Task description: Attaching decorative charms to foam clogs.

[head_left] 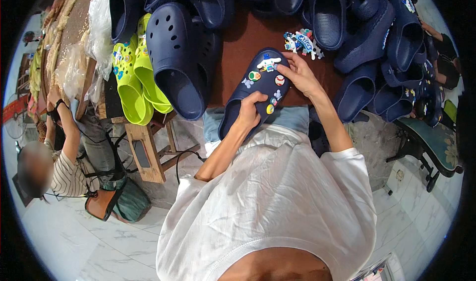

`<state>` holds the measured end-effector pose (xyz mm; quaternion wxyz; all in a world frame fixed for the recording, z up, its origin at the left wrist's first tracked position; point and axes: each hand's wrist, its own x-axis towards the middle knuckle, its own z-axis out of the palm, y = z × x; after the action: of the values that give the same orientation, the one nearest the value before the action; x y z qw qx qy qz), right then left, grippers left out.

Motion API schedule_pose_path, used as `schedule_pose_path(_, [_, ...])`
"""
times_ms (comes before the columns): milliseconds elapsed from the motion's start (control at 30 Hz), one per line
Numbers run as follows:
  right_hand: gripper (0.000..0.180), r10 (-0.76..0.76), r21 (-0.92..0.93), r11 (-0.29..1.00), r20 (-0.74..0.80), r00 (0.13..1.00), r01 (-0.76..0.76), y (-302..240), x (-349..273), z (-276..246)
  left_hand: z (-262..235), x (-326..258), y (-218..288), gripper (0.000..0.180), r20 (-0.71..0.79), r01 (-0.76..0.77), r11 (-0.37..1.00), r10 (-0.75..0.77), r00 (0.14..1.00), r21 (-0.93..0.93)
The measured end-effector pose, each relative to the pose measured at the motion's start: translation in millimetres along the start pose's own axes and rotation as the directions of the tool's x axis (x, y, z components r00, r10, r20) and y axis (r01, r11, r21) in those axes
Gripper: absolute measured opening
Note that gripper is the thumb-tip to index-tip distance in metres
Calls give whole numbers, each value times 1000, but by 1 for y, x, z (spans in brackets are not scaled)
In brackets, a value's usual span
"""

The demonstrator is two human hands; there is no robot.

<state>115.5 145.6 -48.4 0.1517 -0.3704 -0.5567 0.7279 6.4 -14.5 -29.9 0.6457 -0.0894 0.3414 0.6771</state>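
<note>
A navy foam clog (255, 85) lies tilted just in front of me, its toe pointing away. Several charms dot its upper, among them a white character charm (268, 63), a baseball charm (279, 80) and a mushroom charm (254, 76). My left hand (251, 110) is closed around the clog near its foot opening, thumb on top. At the toe's right edge, my right hand (300, 75) grips with its thumb beside a small blue charm; its fingertips are partly hidden. Beyond it, a pile of loose charms (303, 43) sits on the brown tabletop (248, 38).
Plain navy clogs (177, 58) and a lime green pair (130, 82) with charms stand at the left. More navy clogs (364, 48) are heaped at the right. A seated person (69, 167) works at the far left, near a wooden stool (144, 152). A wheeled chair (429, 142) stands right.
</note>
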Motion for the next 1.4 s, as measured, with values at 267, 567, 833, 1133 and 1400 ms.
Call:
schedule_pose_path(267, [52, -125, -143, 983, -59, 990, 115, 11, -4, 7, 11, -1, 3, 31, -54, -16, 1000, 16, 998, 3])
schedule_pose_path(567, [50, -38, -7, 999, -14, 999, 38, -10, -11, 5, 18, -5, 5, 32, -62, 8, 999, -11, 998, -48])
schedule_pose_path(833, [37, -452, -575, 758, -121, 884, 308, -35, -16, 10, 18, -5, 11, 32, -60, 42, 994, -48, 997, -99])
schedule_pose_path(1133, [33, -476, -712, 574, 112, 872, 405, -52, -16, 21, 19, -4, 12, 34, -67, 42, 995, -48, 997, -91])
schedule_pose_path(1400, [32, -482, -696, 585, 114, 869, 416, -46, -15, 19, 18, -3, 13, 35, -56, 62, 995, -67, 996, -78])
